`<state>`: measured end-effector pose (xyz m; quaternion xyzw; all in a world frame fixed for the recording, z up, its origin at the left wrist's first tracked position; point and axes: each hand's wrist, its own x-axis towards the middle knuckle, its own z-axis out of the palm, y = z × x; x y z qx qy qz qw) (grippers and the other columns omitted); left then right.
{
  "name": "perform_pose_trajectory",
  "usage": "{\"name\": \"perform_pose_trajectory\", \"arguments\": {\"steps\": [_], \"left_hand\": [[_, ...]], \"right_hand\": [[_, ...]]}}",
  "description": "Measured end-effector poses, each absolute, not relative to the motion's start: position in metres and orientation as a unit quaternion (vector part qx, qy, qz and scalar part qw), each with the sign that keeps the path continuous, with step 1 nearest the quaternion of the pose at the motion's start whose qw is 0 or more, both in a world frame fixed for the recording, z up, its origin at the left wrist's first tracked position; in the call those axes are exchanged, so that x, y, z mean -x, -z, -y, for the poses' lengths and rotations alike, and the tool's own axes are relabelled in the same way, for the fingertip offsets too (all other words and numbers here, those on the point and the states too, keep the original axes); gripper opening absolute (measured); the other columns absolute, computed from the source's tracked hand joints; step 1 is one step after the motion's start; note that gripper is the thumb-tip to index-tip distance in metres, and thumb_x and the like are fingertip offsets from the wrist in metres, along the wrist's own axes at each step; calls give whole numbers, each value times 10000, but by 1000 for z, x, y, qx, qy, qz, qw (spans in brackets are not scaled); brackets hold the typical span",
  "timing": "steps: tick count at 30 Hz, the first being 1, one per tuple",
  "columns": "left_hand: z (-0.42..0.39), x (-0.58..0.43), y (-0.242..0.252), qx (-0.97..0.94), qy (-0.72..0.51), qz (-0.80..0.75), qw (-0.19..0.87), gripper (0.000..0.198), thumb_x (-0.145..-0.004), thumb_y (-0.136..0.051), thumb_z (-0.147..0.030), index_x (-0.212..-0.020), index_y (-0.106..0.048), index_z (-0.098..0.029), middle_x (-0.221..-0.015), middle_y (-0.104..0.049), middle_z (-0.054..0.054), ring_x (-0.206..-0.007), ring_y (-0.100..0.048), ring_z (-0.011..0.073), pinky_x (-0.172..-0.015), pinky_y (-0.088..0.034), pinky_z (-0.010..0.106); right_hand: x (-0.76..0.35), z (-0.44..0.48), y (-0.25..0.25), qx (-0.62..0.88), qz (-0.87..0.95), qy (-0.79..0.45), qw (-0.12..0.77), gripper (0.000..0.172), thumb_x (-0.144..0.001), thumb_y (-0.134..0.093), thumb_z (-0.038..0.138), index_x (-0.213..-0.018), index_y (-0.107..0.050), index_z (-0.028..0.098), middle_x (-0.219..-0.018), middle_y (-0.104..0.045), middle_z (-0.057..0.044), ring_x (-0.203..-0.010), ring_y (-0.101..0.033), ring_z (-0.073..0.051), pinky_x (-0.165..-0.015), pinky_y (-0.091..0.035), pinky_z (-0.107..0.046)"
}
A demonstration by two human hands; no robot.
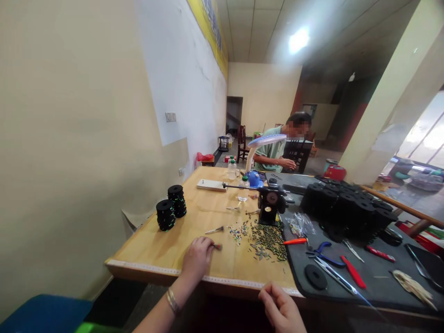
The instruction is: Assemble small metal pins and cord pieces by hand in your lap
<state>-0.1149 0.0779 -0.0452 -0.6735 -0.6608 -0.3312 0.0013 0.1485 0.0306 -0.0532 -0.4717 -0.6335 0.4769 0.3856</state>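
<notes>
My left hand (197, 257) rests over the near part of the wooden table (145, 249). Its fingers are closed on a small brush-like piece (218, 247) with a dark, reddish tip. A similar thin piece (215, 230) lies just beyond the fingertips. Near the table's front edge is my right hand (280, 306), thumb and forefinger pressed together. Whether it holds anything is too small to make out. Between and beyond the hands are scattered coloured beads (238, 231) and a spread of small dark-gold pieces (268, 238).
Two black spools (165, 215) stand at left. A black clamp-like device (270, 203) with a long rod stands behind the beads. The dark mat (333, 286) carries blue-handled pliers (326, 254), scissors (335, 275) and black spools (342, 206). A person (274, 150) sits beyond the lamp (255, 178).
</notes>
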Motion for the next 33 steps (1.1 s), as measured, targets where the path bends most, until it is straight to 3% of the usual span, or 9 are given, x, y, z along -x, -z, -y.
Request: {"name": "perform_pose_trajectory", "arguments": {"steps": [3, 7, 9, 12, 18, 33], "left_hand": [[-83, 112, 41, 672, 336, 660, 5, 158, -833, -515, -137, -815, -662, -192, -854, -689, 78, -839, -627, 248, -766, -496, 385], [-58, 107, 37, 666, 365, 651, 23, 179, -872, -492, -195, -985, -630, -200, -1009, -685, 96, -943, -620, 254, -836, -478, 407], [-32, 102, 38, 658, 425, 620, 50, 153, -894, -480, -221, -962, -615, -202, -936, -694, 85, -883, -639, 236, -806, -488, 382], [10, 88, 43, 686, 464, 558, 48, 152, -878, -503, -151, -977, -596, -219, -892, -706, 69, -839, -659, 207, -778, -502, 331], [48, 66, 65, 767, 423, 480, 53, 232, -834, -538, -83, -1020, -598, -207, -1036, -724, 113, -836, -692, 200, -690, -519, 290], [43, 78, 69, 749, 399, 528, 45, 249, -834, -484, -77, -1014, -615, -189, -1196, -667, 152, -1004, -671, 240, -748, -544, 319]], "right_hand": [[-148, -35, 41, 487, 698, -381, 361, 370, -865, -447, 510, -675, -489, 196, -596, -442, 31, -575, -427, -142, -561, -332, -248], [-142, -41, 34, 477, 756, -337, 295, 304, -902, -418, 400, -702, -519, 194, -596, -500, 22, -579, -475, -151, -567, -327, -246], [-137, -43, 35, 471, 770, -328, 280, 286, -906, -420, 371, -714, -536, 195, -588, -515, 24, -569, -485, -149, -564, -328, -241], [-127, -45, 36, 463, 781, -320, 271, 271, -909, -424, 341, -722, -555, 194, -586, -538, 23, -563, -502, -149, -559, -332, -235], [-103, -49, 37, 460, 795, -305, 252, 271, -905, -414, 322, -718, -564, 196, -583, -583, 9, -554, -541, -159, -542, -341, -232], [-54, -52, 37, 479, 827, -231, 181, 229, -903, -440, 221, -720, -576, 202, -607, -661, -15, -556, -600, -157, -520, -300, -216]]}}
